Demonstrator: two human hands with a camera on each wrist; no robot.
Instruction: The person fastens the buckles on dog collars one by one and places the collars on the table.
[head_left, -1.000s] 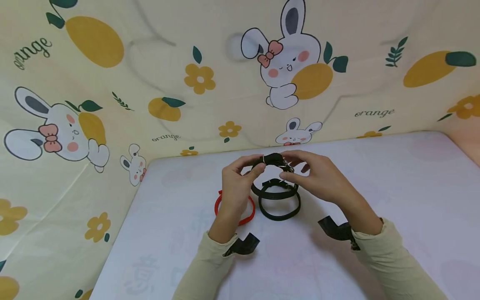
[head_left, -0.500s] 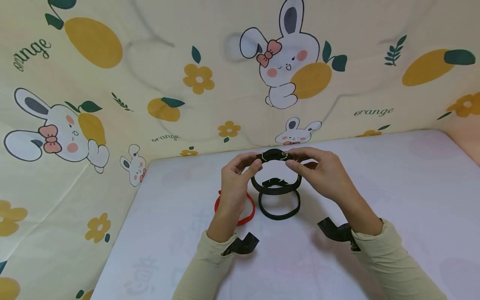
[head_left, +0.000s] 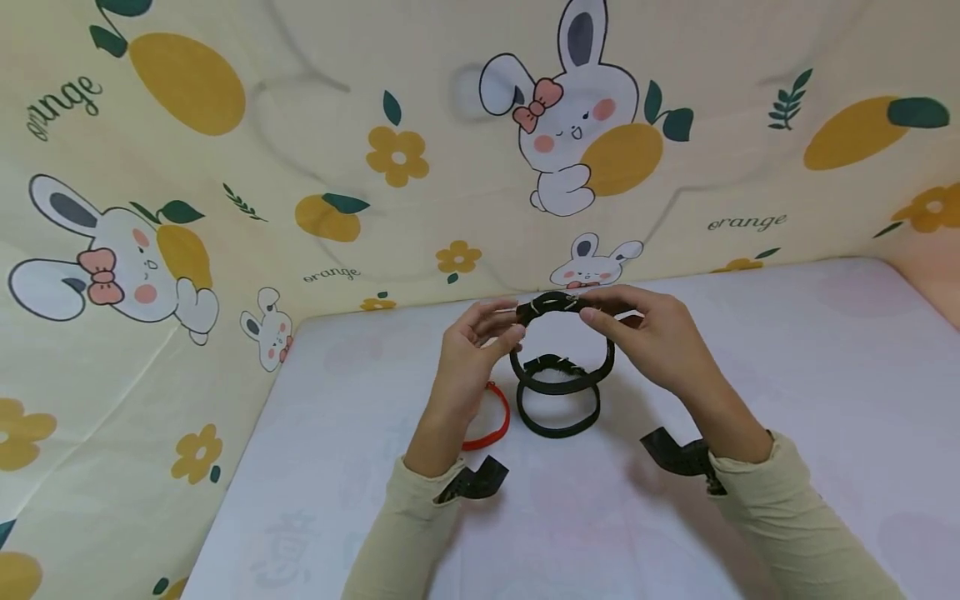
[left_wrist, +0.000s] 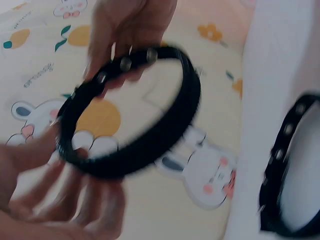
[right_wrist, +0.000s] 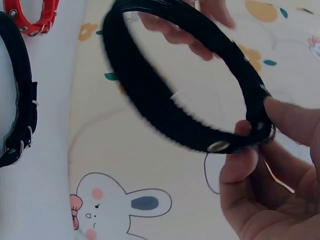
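A black buckled collar (head_left: 561, 387) with metal eyelets, closed into a loop, is held up between both hands. My left hand (head_left: 467, 358) holds its left side near the buckle, thumb and fingertips at the band. On the other side, my right hand (head_left: 651, 335) pinches the strap between thumb and fingers, which shows closely in the right wrist view. Below the raised loop, a second black collar (head_left: 558, 432) lies on the table. A red collar (head_left: 501, 425) rests to its left, partly hidden behind my left hand and wrist.
The white table (head_left: 600, 533) ends at a cloth backdrop (head_left: 420, 92) printed with rabbits, oranges and flowers, close behind the hands. Black tape strips (head_left: 480, 479) stick out from both sleeve cuffs.
The held collar has turned between the hands and shifted slightly right. My right hand has risen a little, while my left hand has moved slightly left, and less of the red collar shows.
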